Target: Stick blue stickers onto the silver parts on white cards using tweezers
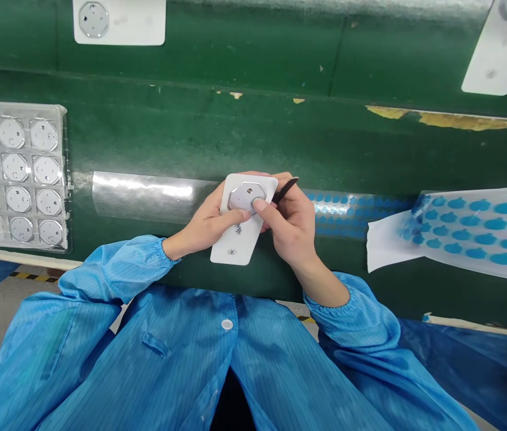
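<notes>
My left hand [208,222] is closed on a white rectangular panel [240,239], thumb on its face and fingers behind. An octagonal metallic disc [243,195] with small holes sits in the upper part of the panel, and dark print shows below it. My right hand [294,230] presses its thumb at the disc's lower right edge. Dark slim tweezers [286,188] stick out between this hand's thumb and curled fingers, their lower part hidden. The panel is tilted slightly and held above the green work surface [167,137].
To the left lies a clear tray [62,179] with several octagonal discs in pockets. A clear film strip [145,194] and blue-dot sticker sheets [473,230] flank my hands. Two more white panels, one upper left [140,24], one upper right [493,60], lie farther back.
</notes>
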Demonstrator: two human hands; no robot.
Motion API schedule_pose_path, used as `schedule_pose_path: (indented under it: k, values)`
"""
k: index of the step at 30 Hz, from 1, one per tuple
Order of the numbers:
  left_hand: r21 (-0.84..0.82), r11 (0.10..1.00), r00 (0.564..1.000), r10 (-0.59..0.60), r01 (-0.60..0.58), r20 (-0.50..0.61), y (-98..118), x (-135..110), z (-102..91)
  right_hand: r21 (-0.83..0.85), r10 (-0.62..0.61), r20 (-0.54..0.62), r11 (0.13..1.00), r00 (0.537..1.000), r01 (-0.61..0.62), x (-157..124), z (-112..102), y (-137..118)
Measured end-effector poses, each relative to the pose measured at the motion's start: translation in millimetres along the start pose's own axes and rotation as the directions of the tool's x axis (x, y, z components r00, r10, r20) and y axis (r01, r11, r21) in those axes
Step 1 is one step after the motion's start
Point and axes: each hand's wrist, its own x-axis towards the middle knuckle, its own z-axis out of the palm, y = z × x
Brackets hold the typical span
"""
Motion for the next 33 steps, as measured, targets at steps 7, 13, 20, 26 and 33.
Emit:
schedule_pose_path:
  k: [7, 13, 20, 26, 33]
  values:
    - [0.000, 1.000, 1.000, -0.002, 0.002, 0.011, -1.2, -0.1, 1.0, -0.074, -0.030, 0.015, 0.997, 0.999, 0.031, 2.0, -4.8, 1.8]
    - [-0.027, 1.000, 1.000, -0.003, 0.003, 0.007, -0.7, 0.2, -0.2, -0.062, 0.006, 0.053, 0.998, 0.999, -0.002, 3.3, -5.7, -1.6]
    - [-0.029, 0.999, 0.997, -0.041, 0.039, -0.062, 3.8, -0.2, 1.2, -0.040, 0.061, 0.029, 0.997, 0.998, -0.060, 2.7, -2.5, -4.0]
    - [-0.123, 0.982, 0.949, 0.101, -0.144, -0.299, 19.5, 15.2, -5.4, -0.106, 0.147, 0.205, 0.986, 0.968, -0.128, 8.4, -8.3, -3.7]
    - [0.699, 0.690, 0.849, 0.473, -0.191, -0.235, 73.4, 106.4, -154.5, -0.093, -0.096, -0.267, 0.993, 0.959, 0.074, 127.5, -84.2, -15.9]
